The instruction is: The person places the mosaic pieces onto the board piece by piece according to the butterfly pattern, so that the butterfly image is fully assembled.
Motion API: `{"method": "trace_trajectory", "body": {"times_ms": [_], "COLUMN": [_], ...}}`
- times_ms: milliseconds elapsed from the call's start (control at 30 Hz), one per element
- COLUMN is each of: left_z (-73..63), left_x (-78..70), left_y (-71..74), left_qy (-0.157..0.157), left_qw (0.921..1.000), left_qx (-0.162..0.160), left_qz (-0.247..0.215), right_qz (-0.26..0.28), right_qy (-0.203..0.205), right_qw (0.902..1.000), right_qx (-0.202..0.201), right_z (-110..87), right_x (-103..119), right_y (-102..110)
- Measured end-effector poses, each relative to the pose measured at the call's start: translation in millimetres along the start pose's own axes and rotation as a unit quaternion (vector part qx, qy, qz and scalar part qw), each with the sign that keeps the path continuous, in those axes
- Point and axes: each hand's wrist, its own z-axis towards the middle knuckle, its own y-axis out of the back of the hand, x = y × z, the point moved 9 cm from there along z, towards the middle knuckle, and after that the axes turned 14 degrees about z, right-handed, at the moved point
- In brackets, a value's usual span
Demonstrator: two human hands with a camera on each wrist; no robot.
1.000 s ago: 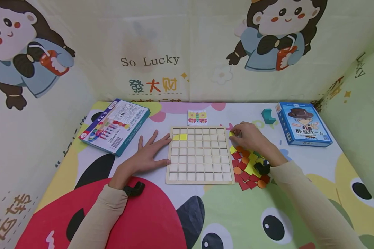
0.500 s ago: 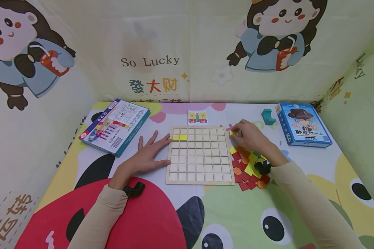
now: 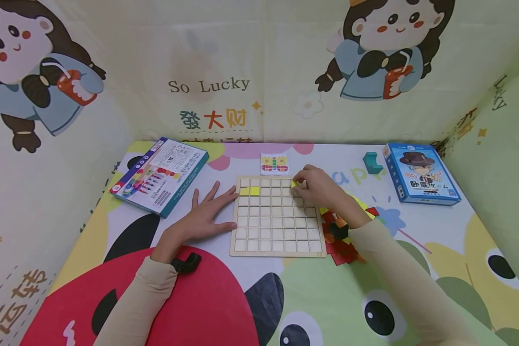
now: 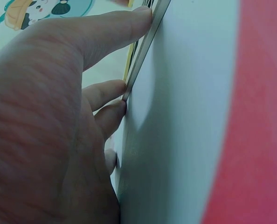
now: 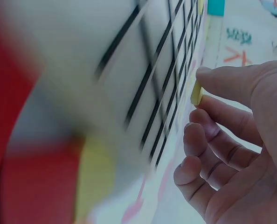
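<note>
A wooden grid board [image 3: 278, 254] lies in the middle of the table, with two yellow tiles [image 3: 254, 191] side by side in its second row at the left. My left hand [image 3: 205, 218] is spread flat, its thumb and fingertips at the board's left edge; the left wrist view shows the thumb [image 4: 124, 25] against that edge. Over the upper right of the board, my right hand [image 3: 317, 187] pinches a yellow tile [image 5: 197, 92] between thumb and index finger. Its other fingers are loosely bent. Partly hidden under the right wrist is a pile of red, yellow and orange pieces [image 3: 339, 250].
Behind the board lies a butterfly pattern card [image 3: 274, 164]. A teal box [image 3: 160, 175] sits at the back left, a blue game box [image 3: 421, 172] at the back right. Next to the blue box is a small teal block [image 3: 373, 162]. A printed cloth wall [image 3: 281, 72] closes off the back.
My right hand has moved left from beside the board's right edge to over its upper right cells, carrying the yellow tile. The left hand has stayed in place.
</note>
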Motion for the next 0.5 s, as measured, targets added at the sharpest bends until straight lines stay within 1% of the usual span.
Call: {"method": "trace_trajectory", "body": {"times_ms": [67, 233, 367, 500], "left_z": [0.1, 0.2, -0.2, -0.4], "left_x": [-0.1, -0.8, -0.4, 0.6], "left_y": [0.1, 0.3, 0.0, -0.2], "left_qy": [0.000, -0.003, -0.003, -0.003], "left_qw": [1.0000, 1.0000, 1.0000, 1.0000], "left_qx": [-0.001, -0.002, 0.000, 0.005], "left_qz": [0.001, 0.001, 0.002, 0.002], "right_qz": [0.001, -0.002, -0.003, -0.009], "right_qy": [0.022, 0.053, 0.056, 0.043], "right_qw": [0.9998, 0.9983, 0.9977, 0.9981], "right_qx": [0.005, 0.025, 0.037, 0.044], "right_z": [6.2, 20.1, 25.6, 29.0], "right_x": [11, 33, 44, 48], "right_y": [-9, -31, -45, -53]}}
